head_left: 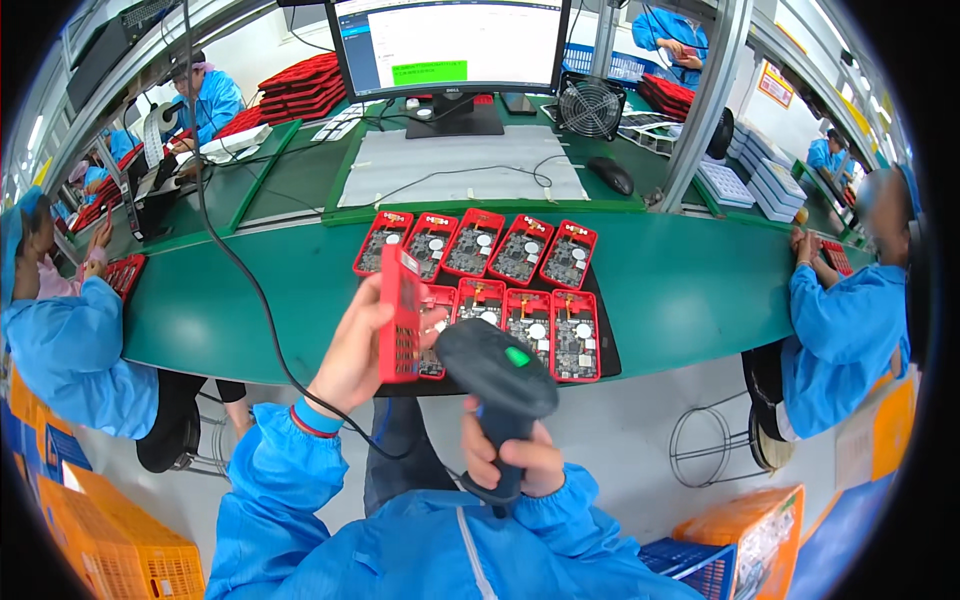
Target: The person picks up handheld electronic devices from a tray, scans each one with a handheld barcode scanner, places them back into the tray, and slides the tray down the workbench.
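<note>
My left hand (352,340) grips a red device housing (400,318), tilted up on edge above the front of the table. In my right hand (518,458) is a black barcode scanner (497,372) with a green light on top, held by its handle close beside the housing. Its head points toward the housing. Behind them, several open red housings (473,243) with grey circuit boards lie in two rows on a black mat (608,345). The scanner and the raised housing cover part of the front row.
A monitor (450,50) stands on the green bench (690,265) beyond a white sheet (455,165), with a mouse (611,176) and a small fan (591,107). A black cable (255,280) hangs across the left. Co-workers sit on both sides. Orange crates (130,545) stand on the floor.
</note>
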### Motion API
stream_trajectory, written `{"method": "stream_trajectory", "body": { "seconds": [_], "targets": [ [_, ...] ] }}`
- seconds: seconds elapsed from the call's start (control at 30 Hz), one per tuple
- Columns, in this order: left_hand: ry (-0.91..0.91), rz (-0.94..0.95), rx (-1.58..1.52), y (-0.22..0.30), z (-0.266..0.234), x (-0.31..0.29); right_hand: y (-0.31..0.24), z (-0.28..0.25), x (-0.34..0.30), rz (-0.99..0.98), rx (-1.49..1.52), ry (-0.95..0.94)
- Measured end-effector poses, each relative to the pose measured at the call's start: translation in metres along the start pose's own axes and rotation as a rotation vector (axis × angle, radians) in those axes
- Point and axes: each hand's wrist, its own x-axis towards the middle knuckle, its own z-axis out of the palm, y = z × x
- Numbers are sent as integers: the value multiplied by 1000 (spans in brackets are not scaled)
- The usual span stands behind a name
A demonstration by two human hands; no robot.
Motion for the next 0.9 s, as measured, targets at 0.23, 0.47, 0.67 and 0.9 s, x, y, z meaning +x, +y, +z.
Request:
{"method": "stream_trajectory", "body": {
  "seconds": [0.23, 0.47, 0.67, 0.9],
  "targets": [
    [-215, -149, -20, 3, 7, -15, -17, -3, 20, 24, 290, -82],
    [148, -84, -24, 4, 17, -6, -25, 12, -4, -6, -443, -3],
    [349, 32, -133, 1, 24, -8, -14, 41, -1, -105, -1409, 14],
    [382, 34, -169, -2, 31, -27, 23, 55, 4, -305, -1673, 258]
  ]
}}
